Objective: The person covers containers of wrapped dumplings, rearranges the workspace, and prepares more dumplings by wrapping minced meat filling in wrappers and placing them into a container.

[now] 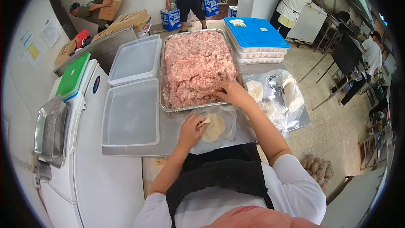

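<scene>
My left hand [192, 131] is closed on a pale round dough wrapper [205, 122], its edge lifted and folded in the fingers. Beside it more round wrappers [216, 128] lie on a clear plastic bag [230, 120] at the table's front. At the near right side of a large metal tray [163, 71], my right hand [233, 93] is closed at the surface of the pink minced meat [198, 55]. A thin brownish thing shows at its fingertips, too small to make out. The meat is heaped in the middle and scooped lower near me.
Two translucent plastic containers [131, 114] stand left of the tray. Egg-tray-like boxes under a blue lid [257, 32] are at the back right. A plastic bag of wrappers [291, 95] lies right. A white freezer [101, 143] stands left; several people work behind.
</scene>
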`<state>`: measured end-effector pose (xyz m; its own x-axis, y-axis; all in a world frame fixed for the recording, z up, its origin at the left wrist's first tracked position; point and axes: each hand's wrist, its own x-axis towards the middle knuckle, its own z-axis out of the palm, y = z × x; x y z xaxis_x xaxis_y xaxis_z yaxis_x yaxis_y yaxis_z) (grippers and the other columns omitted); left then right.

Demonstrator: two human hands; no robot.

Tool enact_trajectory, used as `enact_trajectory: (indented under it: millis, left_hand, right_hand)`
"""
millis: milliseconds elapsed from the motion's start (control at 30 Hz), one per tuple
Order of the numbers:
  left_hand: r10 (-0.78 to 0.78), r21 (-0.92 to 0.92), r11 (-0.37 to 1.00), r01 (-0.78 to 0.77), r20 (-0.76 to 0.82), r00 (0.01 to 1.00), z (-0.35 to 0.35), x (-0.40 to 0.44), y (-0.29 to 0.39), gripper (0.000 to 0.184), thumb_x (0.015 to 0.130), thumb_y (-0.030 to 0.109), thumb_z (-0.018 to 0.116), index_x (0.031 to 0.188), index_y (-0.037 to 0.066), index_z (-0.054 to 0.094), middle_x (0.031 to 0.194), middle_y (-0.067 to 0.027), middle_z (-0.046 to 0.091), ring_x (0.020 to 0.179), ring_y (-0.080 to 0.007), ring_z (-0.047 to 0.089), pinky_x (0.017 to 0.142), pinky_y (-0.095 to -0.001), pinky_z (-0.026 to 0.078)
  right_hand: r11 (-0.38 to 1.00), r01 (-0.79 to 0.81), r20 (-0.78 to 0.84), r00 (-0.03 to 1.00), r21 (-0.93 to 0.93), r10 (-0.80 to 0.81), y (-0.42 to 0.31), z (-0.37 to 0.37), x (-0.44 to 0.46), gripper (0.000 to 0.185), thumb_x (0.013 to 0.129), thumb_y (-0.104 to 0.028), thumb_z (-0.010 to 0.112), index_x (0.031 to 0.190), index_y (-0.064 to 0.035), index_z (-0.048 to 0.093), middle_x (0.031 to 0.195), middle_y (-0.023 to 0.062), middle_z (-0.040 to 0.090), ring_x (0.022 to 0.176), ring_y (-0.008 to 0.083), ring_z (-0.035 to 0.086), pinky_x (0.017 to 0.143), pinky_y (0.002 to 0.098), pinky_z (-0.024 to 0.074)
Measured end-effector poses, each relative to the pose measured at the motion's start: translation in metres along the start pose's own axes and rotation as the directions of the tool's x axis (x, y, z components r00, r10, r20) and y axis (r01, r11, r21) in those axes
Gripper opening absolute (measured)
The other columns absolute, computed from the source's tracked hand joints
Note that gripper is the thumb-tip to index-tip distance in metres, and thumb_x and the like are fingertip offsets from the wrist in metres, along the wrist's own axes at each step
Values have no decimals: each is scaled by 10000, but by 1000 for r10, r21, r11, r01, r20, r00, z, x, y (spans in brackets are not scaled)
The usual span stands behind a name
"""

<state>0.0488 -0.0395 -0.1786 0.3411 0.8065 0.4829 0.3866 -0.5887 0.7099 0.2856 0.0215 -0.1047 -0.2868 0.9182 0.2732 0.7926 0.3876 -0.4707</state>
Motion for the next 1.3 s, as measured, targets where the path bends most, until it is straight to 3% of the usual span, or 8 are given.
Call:
enact_trajectory:
  millis: [233, 433, 533, 667, 767, 867, 1067, 1300]
  left_hand:
    - [80, -73, 994, -83, -38, 996, 1, 1, -7, 195, 758, 80, 737, 923, 34, 645, 806, -100, 619, 694, -240, 599, 613, -319, 470]
    - [-195, -415, 894, 168, -22, 981, -21, 28, 7, 103, 905, 115, 635, 961, 28, 644, 835, 14, 603, 746, -87, 576, 631, -249, 461]
    - [-385, -818, 417, 395, 234, 893, -27, 47, 9, 136, 918, 109, 623, 1031, 34, 633, 910, 18, 623, 807, -77, 587, 670, -230, 468]
    - [-466, -910, 63, 410, 337, 818, -25, 56, 10, 216, 922, 141, 627, 1114, 46, 608, 958, -6, 644, 883, -92, 607, 733, -244, 492]
    - [-422, -800, 407, 441, 263, 867, -28, 53, 13, 211, 918, 159, 633, 1095, 44, 623, 948, -9, 634, 861, -97, 596, 736, -254, 485]
    - [-153, -378, 904, 202, 155, 976, -35, 41, -6, 118, 911, 114, 624, 1008, 50, 641, 966, -16, 634, 853, -114, 590, 749, -260, 474]
    - [-66, -369, 927, 67, 17, 998, -14, 6, -19, 188, 885, 148, 613, 986, -11, 614, 895, -122, 610, 818, -262, 598, 741, -351, 475]
    - [112, -194, 975, -109, 7, 994, -15, 7, -20, 158, 833, 76, 595, 977, 13, 613, 877, -156, 594, 800, -353, 567, 702, -404, 461]
  right_hand:
    - [999, 32, -29, 999, 41, -31, 0, -1, -3, 281, 806, -164, 664, 1038, -7, 637, 932, 199, 668, 911, 381, 622, 804, 456, 485]
    - [998, 66, -28, 997, 2, -66, 10, 6, -2, 281, 813, -164, 655, 1052, -16, 635, 910, 202, 666, 894, 385, 624, 792, 460, 488]
    - [999, 33, -23, 999, -33, -34, 1, 3, -2, 265, 814, -156, 646, 1042, -21, 638, 928, 202, 665, 897, 380, 627, 794, 465, 490]
    - [988, 54, 33, 998, -146, -50, 4, 1, 0, 254, 819, -159, 631, 1037, -29, 641, 972, 202, 663, 908, 358, 634, 798, 459, 498]
    - [969, 116, 86, 991, -217, -100, 2, -16, 4, 223, 840, -149, 597, 1024, -39, 657, 1029, 174, 663, 931, 344, 633, 809, 443, 503]
    - [946, 215, 95, 976, -240, -198, 16, -41, 20, 199, 848, -123, 579, 998, -56, 690, 1113, 137, 659, 984, 326, 626, 848, 412, 503]
    - [755, 74, -6, 995, -652, -103, -10, -106, 94, 224, 903, -264, 571, 886, -77, 694, 863, 103, 684, 782, 303, 654, 674, 418, 522]
    - [561, 295, 187, 952, -774, -242, -26, -80, 134, 296, 917, -304, 536, 735, -97, 645, 664, 116, 644, 637, 301, 652, 527, 423, 502]
